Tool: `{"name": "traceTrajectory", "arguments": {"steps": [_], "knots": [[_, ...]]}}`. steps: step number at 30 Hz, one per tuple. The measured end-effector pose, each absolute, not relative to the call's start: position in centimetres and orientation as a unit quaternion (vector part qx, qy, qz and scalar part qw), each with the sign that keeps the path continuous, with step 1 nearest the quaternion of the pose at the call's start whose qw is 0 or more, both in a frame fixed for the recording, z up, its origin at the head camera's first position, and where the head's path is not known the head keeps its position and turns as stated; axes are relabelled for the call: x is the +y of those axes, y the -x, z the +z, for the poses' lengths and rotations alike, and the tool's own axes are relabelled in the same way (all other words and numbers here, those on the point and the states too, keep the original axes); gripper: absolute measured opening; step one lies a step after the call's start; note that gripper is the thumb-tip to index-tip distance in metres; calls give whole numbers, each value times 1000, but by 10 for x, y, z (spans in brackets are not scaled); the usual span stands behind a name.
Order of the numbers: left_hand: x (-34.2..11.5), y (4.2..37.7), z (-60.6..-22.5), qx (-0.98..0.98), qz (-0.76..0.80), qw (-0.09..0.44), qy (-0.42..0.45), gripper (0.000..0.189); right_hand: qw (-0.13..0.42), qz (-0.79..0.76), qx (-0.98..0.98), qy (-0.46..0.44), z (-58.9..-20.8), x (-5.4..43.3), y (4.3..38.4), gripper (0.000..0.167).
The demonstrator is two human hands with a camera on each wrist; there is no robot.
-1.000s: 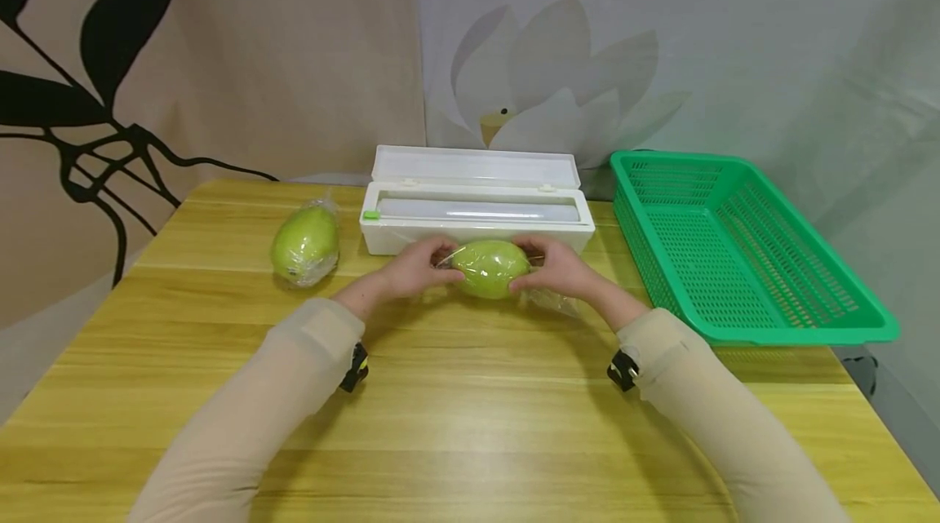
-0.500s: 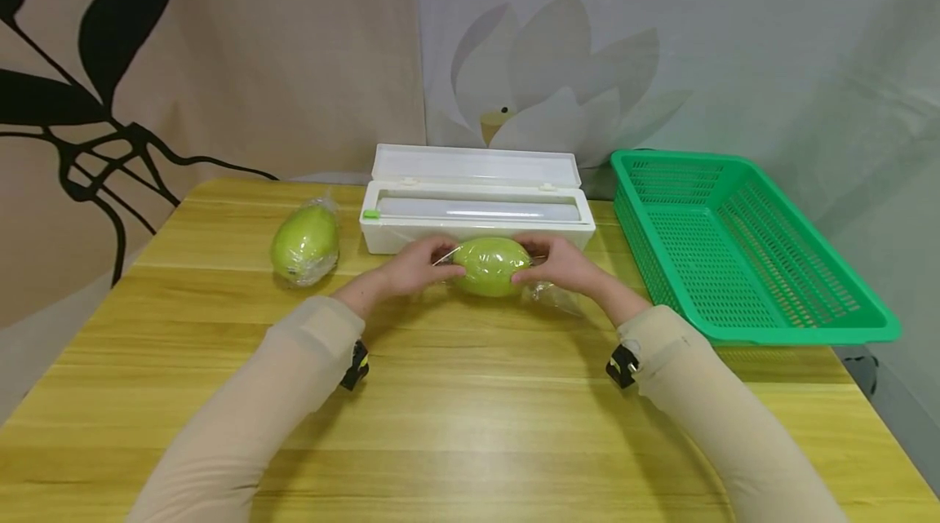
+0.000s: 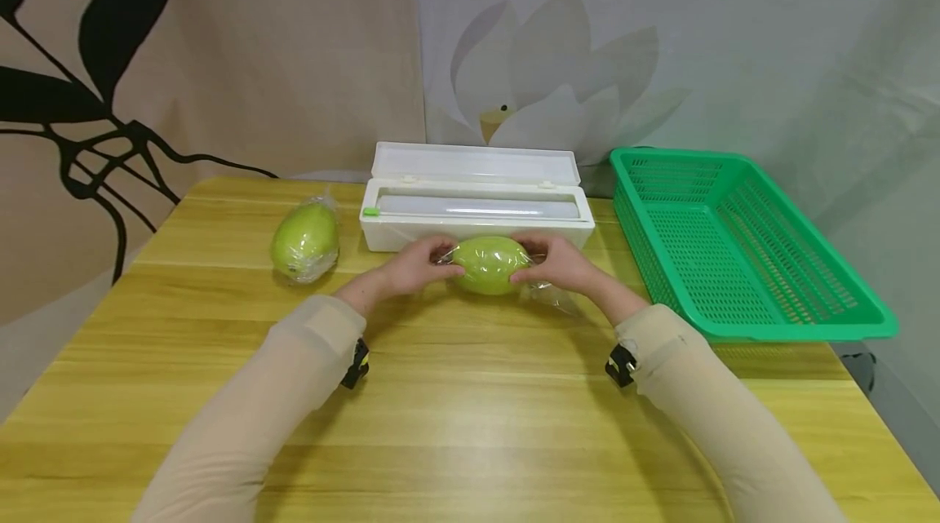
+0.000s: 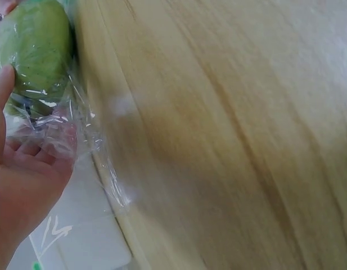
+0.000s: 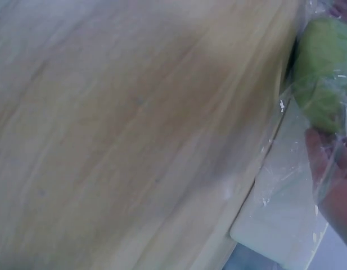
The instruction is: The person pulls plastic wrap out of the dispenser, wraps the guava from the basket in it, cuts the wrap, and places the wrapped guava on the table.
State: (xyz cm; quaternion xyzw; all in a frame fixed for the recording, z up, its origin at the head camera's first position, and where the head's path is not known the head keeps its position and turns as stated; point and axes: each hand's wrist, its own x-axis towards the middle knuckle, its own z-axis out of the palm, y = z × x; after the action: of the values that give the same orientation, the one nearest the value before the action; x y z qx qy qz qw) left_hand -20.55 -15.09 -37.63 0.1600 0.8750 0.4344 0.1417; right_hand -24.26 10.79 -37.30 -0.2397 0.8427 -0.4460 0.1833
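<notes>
A green oval fruit that looks like a mango [image 3: 490, 265] lies on its side in clear cling film, in front of the white film box. My left hand [image 3: 417, 264] grips its left end, with the thumb on the near side. At the other end my right hand [image 3: 558, 264] holds it in the same way. Loose film [image 3: 554, 296] trails below the right hand. In the left wrist view, crumpled film [image 4: 63, 132] lies over the curled fingers beside the fruit [image 4: 38, 45]. The right wrist view shows film over the right hand [image 5: 337, 194] too.
Behind the hands stands a white cling film box [image 3: 481, 233], lid raised, roll inside, green slider at its left. A second wrapped green fruit [image 3: 304, 241] sits at the left. At the right is a green plastic basket [image 3: 683, 299]. A cloth backdrop hangs behind the wooden table [image 3: 470, 425].
Both hands keep their hold on the ends of the fruit, which has hardly moved. The loose film at the right has shifted slightly.
</notes>
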Motion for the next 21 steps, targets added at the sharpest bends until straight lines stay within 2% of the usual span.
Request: {"name": "traceTrajectory", "arguments": {"steps": [9,16,21], "knots": [[-149,204,-375,879,429,140,-157,52,176,-428,848,260,-370,108,242,73],[-146,202,-376,882,426,133,-153,57,102,-310,883,338,-365,111,239,77],[-147,201,-376,877,434,135,-156,56,81,-256,902,339,-359,113,231,87]]}}
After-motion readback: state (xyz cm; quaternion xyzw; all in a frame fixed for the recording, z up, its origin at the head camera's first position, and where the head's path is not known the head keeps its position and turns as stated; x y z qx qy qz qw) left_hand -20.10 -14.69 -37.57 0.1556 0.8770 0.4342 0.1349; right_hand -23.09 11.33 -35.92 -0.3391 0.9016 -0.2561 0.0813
